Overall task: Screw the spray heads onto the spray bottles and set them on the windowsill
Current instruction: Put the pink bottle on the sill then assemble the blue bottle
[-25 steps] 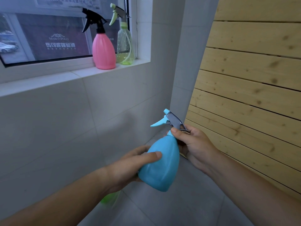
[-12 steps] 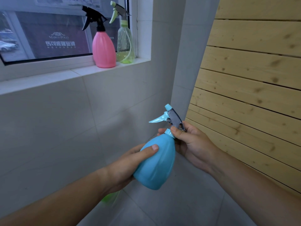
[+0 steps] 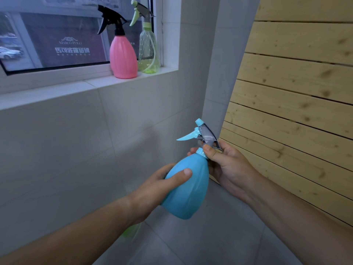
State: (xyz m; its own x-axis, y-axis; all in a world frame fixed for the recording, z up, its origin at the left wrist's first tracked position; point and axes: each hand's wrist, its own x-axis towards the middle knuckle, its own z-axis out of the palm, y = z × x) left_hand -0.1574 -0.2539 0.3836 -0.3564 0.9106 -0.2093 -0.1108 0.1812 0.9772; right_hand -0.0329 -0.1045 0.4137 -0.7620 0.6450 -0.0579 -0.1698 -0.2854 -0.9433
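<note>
I hold a blue spray bottle [image 3: 188,190] in front of me, tilted slightly right. My left hand [image 3: 158,185] wraps its body from the left, thumb on the front. My right hand [image 3: 227,165] pinches the neck collar of its grey-and-blue spray head [image 3: 205,135], which sits on the bottle. On the white windowsill [image 3: 63,90] at upper left stand a pink bottle with a black spray head [image 3: 123,56] and, to its right, a clear green bottle with a green-grey head [image 3: 148,50], both upright and close together.
A wall of pale wooden slats [image 3: 298,104] rises at right, close to my right hand. Grey tiled wall runs below the sill, tiled floor beneath. Something green [image 3: 129,231] shows blurred on the floor under my left forearm.
The blue bottle and both hands have risen and come a little more upright. The spray head's nozzle has tipped higher. Both grips look unchanged.
</note>
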